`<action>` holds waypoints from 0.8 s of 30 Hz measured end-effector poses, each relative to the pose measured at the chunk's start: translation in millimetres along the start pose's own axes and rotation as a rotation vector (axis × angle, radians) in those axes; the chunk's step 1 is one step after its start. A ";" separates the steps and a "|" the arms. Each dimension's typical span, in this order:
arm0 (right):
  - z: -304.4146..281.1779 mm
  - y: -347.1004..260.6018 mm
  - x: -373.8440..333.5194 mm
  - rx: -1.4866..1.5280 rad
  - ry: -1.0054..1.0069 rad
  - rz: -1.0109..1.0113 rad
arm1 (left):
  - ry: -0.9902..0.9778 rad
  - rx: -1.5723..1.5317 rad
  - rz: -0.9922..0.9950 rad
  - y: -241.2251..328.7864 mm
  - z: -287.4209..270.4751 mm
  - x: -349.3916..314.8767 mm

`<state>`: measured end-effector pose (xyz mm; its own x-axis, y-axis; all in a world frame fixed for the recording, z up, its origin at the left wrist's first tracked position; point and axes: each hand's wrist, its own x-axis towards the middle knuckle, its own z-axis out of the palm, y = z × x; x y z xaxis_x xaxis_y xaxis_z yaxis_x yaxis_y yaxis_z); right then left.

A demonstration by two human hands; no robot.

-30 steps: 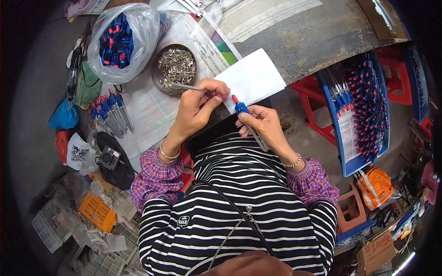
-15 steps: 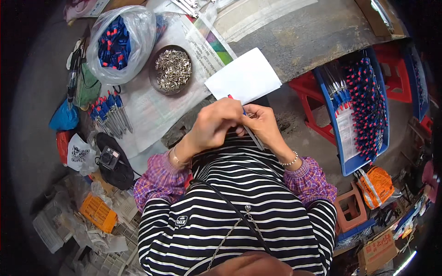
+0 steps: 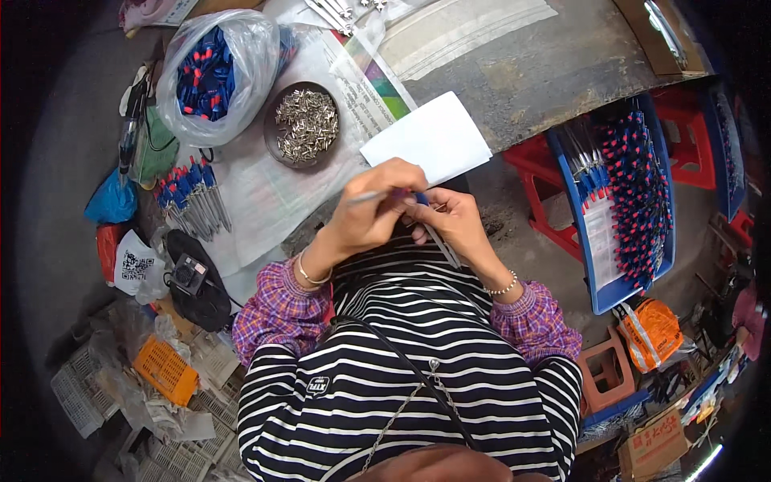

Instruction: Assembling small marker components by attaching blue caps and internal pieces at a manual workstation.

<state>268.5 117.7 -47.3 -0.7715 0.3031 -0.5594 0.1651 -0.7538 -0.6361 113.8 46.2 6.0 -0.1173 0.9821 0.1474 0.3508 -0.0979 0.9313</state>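
Note:
My left hand (image 3: pixel 379 201) is closed in a pinch on a slim grey pen part (image 3: pixel 367 197), which sticks out to the left. Close against it, my right hand (image 3: pixel 456 221) is closed round a few grey-barrelled pens (image 3: pixel 440 244), their barrels slanting down toward my lap. A blue pen piece (image 3: pixel 422 198) shows between the two hands; fingers hide how the parts meet. Just beyond lies a folded white sheet (image 3: pixel 430 138). To its left, a dark round bowl (image 3: pixel 271 149) holds many small silver metal cylinders.
A clear plastic bag (image 3: pixel 265 72) of blue-and-red pen parts stands at far left, with a pile of pens (image 3: pixel 193 197) nearer me. On the right, a blue tray (image 3: pixel 608 299) of pens rests on a red stool (image 3: pixel 534 173). An orange basket (image 3: pixel 166 369) sits low on the left.
My left hand has turned, and the slim grey part now points left from its fingers. The red tip seen above the hands has gone from view. My right hand has stayed nearly still.

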 end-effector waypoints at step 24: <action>11.2 -20.9 -15.3 -0.047 0.039 0.050 | 0.128 -0.194 -0.061 1.1 -35.8 -35.3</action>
<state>269.9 122.3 -19.5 -0.7374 0.2888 -0.6106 0.2323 -0.7404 -0.6308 85.1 5.6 13.7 -0.2539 0.9599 0.1185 0.1557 -0.0804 0.9845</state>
